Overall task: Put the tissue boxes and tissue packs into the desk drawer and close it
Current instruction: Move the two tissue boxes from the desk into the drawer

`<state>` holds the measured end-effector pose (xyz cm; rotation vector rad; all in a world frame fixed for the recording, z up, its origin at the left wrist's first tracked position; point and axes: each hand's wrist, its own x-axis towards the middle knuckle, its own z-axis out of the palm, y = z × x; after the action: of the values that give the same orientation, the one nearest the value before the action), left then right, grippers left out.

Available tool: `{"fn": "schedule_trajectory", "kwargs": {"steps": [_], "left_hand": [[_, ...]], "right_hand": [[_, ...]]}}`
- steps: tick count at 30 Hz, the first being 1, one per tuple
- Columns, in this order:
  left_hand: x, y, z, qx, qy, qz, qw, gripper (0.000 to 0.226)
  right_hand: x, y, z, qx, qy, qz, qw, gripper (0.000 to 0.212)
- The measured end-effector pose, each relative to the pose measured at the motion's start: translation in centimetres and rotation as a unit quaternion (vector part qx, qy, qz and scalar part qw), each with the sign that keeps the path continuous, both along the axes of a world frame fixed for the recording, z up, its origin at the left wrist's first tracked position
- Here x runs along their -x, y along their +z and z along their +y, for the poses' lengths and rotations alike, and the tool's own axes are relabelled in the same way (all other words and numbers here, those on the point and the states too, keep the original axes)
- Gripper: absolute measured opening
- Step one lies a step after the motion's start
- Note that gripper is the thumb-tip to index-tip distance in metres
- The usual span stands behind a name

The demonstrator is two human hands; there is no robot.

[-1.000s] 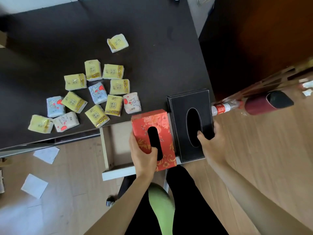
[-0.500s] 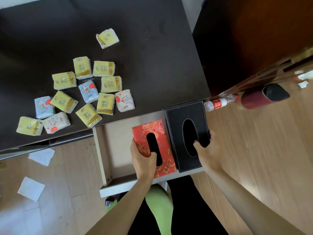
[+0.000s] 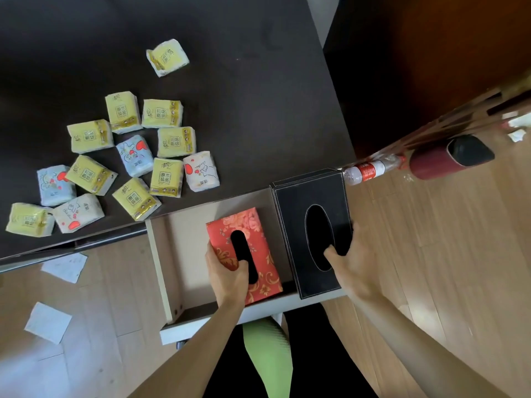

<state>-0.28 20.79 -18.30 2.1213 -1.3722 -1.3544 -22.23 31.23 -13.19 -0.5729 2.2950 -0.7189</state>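
Note:
The desk drawer point(image 3: 184, 248) stands pulled out below the dark desk's front edge. Inside it, my left hand point(image 3: 227, 275) grips the near end of a red floral tissue box point(image 3: 253, 225), thumb in its slot. At the drawer's right end my right hand point(image 3: 352, 262) holds a black tissue box point(image 3: 296, 214), thumb in the oval opening. The black box stands taller than the drawer wall. Several small tissue packs point(image 3: 169, 142), yellow, blue and white, lie scattered on the desk point(image 3: 258, 110) to the left.
A plastic bottle point(image 3: 366, 171) and a dark red cylinder point(image 3: 442, 159) lie right of the drawer at floor level. Loose white papers point(image 3: 48, 321) lie on the wooden floor at the left. My legs and a green chair part point(image 3: 267, 357) are under the drawer front.
Both hands have lowered the red and black boxes from above the drawer down into it. The drawer shows pulled out further than a second ago.

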Motion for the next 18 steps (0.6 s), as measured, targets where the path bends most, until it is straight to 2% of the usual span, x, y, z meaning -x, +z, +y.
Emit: {"fn": "schedule_trajectory", "kwargs": {"steps": [4,11,14,16,18], "left_hand": [[-0.5,0.3,0.3,-0.008,-0.01,-0.002,1.0,0.086],[-0.6,-0.3,1.5,-0.02,-0.033,0.003,0.999,0.081],[-0.6,-0.6,1.6,-0.017,-0.034,0.003,0.999,0.08],[-0.7,-0.7,1.6,-0.013,-0.039,0.006,0.999,0.078],[-0.9,-0.7,1.6,-0.017,-0.041,0.011,0.999,0.078]], "right_hand": [[-0.6,0.0,0.9,-0.018,0.009,0.017,1.0,0.084],[-0.2,-1.0,0.5,-0.054,0.016,0.009,0.998,0.056],[-0.3,-2.2,-0.1,-0.059,0.023,0.009,0.998,0.058],[-0.7,-2.9,-0.1,-0.061,0.042,0.033,0.997,0.06],[-1.1,-3.2,0.2,-0.083,0.067,0.094,0.99,0.062]]}}
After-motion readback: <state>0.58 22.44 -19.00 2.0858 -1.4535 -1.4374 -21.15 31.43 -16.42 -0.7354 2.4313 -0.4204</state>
